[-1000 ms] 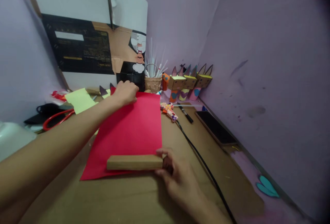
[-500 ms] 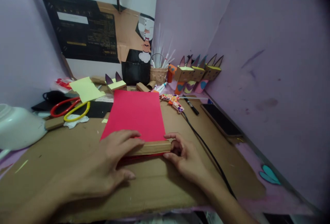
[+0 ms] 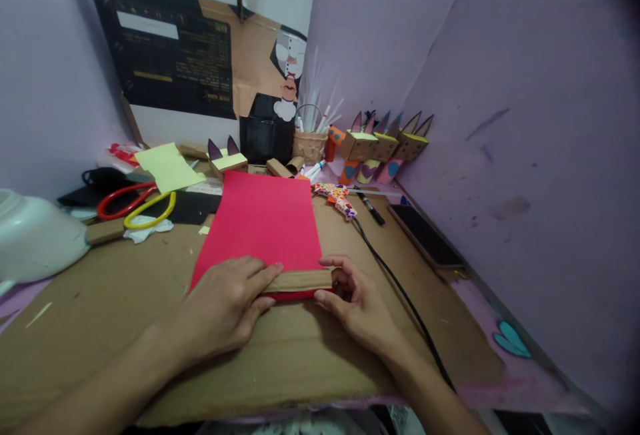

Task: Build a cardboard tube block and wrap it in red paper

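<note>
A sheet of red paper (image 3: 265, 221) lies on the cardboard work surface, and a flat brown cardboard strip (image 3: 300, 281) rests across its near edge. A narrow band of red shows in front of the strip. My left hand (image 3: 230, 301) grips the strip's left part, fingers on top and thumb at the near edge. At the right end, my right hand (image 3: 353, 298) pinches the strip between curled fingers and thumb. The strip's left end is hidden under my left hand.
A patterned glue gun (image 3: 335, 196) lies right of the paper, its black cord (image 3: 400, 288) running nearby. A marker (image 3: 370, 207) and phone (image 3: 425, 235) sit farther right. Scissors (image 3: 135, 205) and a white bowl (image 3: 40, 241) are left. Cardboard animal figures (image 3: 385, 145) stand behind.
My left hand has closed down onto the cardboard strip, its thumb moving up to the near edge. My right hand stays at the strip's right end. The view has shifted slightly.
</note>
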{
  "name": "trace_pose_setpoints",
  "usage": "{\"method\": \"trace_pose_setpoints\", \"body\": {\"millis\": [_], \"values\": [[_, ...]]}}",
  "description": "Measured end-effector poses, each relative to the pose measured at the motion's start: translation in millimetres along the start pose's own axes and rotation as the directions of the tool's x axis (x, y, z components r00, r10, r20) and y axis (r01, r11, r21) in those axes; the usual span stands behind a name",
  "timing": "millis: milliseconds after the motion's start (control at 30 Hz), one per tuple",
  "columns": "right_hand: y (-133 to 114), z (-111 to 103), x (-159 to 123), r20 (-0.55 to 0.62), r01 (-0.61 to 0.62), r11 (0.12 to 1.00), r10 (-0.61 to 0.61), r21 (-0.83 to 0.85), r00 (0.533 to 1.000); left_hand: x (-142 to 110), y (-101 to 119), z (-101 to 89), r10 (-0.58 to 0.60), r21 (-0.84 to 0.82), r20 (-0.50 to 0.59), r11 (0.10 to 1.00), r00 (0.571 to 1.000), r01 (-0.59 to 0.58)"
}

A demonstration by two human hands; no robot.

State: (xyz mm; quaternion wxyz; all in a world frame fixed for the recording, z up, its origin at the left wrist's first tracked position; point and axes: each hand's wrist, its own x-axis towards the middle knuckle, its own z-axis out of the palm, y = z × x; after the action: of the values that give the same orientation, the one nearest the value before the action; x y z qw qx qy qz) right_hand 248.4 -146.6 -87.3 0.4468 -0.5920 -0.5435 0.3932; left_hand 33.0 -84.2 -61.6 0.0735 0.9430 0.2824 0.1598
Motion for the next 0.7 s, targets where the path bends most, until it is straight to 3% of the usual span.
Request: {"method": "trace_pose_setpoints", "body": {"millis": [233, 367, 500, 700], "values": [[2.7, 3.1, 1.8, 0.011, -0.020, 0.992, 0.018, 0.126, 1.000, -2.5, -3.8, -12.2, -0.057, 0.048, 0.101, 0.997, 0.993, 0.053], [4.1, 1.7, 1.0, -0.040, 0.033, 0.998, -0.031, 0.061, 0.999, -19.6, -17.2, -20.3, -0.188, 0.080, -0.015, 0.979, 0.982, 0.188], [5.7, 0.8, -0.2, -0.055, 0.097, 0.995, -0.099, -0.036, 0.994, -29.8, -19.5, -28.7, -0.302, 0.047, 0.082, 0.953, 0.950, 0.299], [1.6, -0.1, -4.6, -0.120, 0.149, 0.984, -0.159, -0.094, 0.980, -28.4, -17.4, -30.5, -0.228, 0.029, 0.167, 0.974, 0.959, 0.227]]}}
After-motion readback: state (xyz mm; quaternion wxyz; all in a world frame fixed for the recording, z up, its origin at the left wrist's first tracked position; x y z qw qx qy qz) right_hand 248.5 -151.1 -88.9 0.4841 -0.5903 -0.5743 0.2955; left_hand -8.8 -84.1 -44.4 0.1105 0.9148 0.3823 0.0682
